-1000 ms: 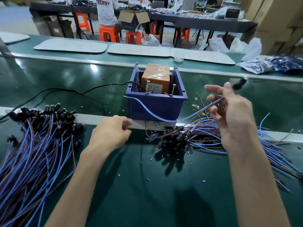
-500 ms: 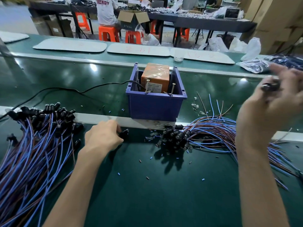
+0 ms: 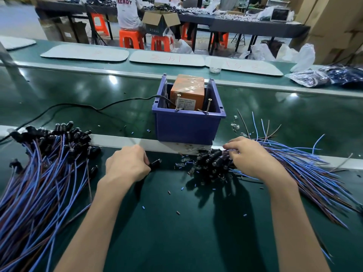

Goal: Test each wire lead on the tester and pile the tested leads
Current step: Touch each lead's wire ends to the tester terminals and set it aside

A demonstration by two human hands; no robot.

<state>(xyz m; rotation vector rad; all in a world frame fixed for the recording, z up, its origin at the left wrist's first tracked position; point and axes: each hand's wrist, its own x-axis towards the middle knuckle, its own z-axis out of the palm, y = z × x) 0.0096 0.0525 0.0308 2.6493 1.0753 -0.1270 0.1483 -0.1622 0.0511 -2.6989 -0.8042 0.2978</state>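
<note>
I see two blue-and-brown wire piles [image 3: 39, 183] flanking bare green mat [image 3: 186, 222]; left hand [image 3: 127, 166] pinches one black-capped lead [image 3: 155, 163]; right hand [image 3: 253, 158]: grip indeterminate.

Held lead: a black plug tip [image 3: 155, 163] pokes out just right of my left fingers [image 3: 144, 160], which curl round it; its wire is hidden.
Right pile: blue and brown wire leads [image 3: 298, 167] fanned flat, black plugs bunched under my right fingers [image 3: 232, 149].
Left pile: bigger heap of like leads [image 3: 39, 183], well left of my left fingers.
Tester: I see an orange box [image 3: 187, 91] upright in a blue plastic bin [image 3: 186, 128], beyond and between both sets of fingers.
</note>
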